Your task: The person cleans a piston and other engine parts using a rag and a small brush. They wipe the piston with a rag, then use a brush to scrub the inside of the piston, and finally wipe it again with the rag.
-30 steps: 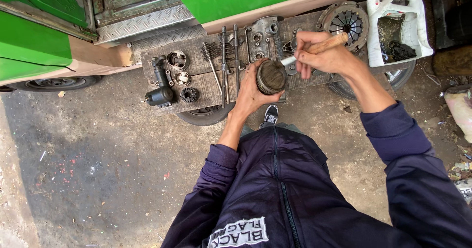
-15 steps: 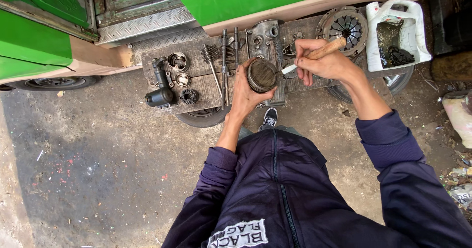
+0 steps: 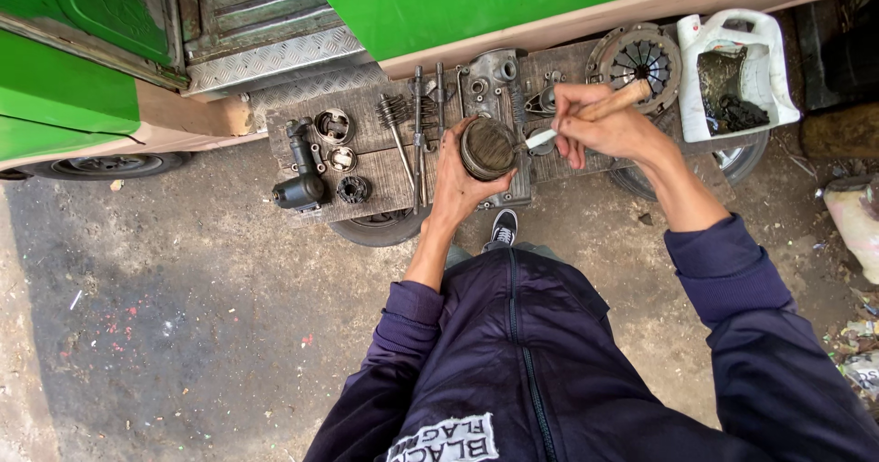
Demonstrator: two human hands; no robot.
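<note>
Brushing a piston above the bench

My left hand [image 3: 462, 173] fingers grip the piston [image 3: 487, 148]; my right hand [image 3: 600, 128] fingers clench the brush [image 3: 586, 116] beside it, still dirty.

The left hand [image 3: 458, 173] covers the near side of the piston [image 3: 487, 148], so its skirt cannot be seen. The right hand [image 3: 600, 128] wraps the middle of the brush [image 3: 586, 114]; its bristle tip at the piston is too small to make out. The piston hides part of the engine cover [image 3: 494, 73] behind it. The board [image 3: 385, 173] covers most of two tyres [image 3: 380, 228]. The jug [image 3: 732, 73] holds dark contents too murky to tell. The right sleeve [image 3: 787, 370] and a pale container [image 3: 856, 224] run off the right edge.
</note>
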